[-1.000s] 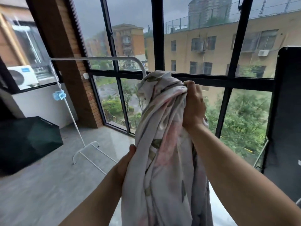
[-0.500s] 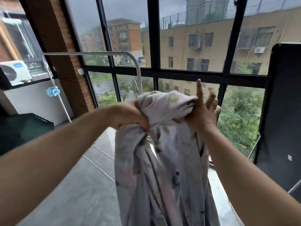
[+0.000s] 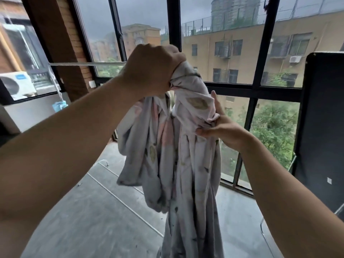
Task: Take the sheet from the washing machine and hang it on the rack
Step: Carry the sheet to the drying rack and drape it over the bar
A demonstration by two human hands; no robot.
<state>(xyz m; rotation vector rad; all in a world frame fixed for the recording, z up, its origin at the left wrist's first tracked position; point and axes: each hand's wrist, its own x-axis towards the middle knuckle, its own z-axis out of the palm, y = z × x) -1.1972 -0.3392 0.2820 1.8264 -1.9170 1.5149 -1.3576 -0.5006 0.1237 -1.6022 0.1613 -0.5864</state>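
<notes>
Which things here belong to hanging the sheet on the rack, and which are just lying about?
In the job: floral sheet; left hand gripping its top; right hand pinching a fold; white rack.
Just about: air-conditioner unit at left; black panel at right; small blue object on the rack's pole.

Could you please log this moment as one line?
left hand: grips sheet top | right hand: pinches fold | rack: sheet not hung
</notes>
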